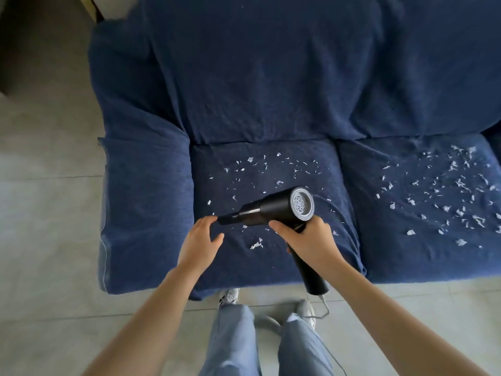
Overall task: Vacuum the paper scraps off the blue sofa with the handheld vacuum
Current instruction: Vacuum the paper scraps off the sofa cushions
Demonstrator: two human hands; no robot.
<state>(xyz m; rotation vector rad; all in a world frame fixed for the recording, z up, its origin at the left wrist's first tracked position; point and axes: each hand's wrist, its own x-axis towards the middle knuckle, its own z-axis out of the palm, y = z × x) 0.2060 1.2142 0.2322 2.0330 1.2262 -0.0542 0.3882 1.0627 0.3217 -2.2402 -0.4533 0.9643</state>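
Handheld vacuum (273, 207) gripped by right hand (309, 237); left hand (200, 237) seemingly touching nozzle.

One vacuum (273, 207), one sofa (244, 90) with two seat cushions, two hands, two shoes, scraps (447, 196) too many to count.

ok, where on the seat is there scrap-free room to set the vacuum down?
Free: the left seat cushion's front strip, and its left edge by the armrest. The backrest is bare too. Crowded: paper scraps cover most of the right cushion; thinner scatter lies behind the handheld vacuum.
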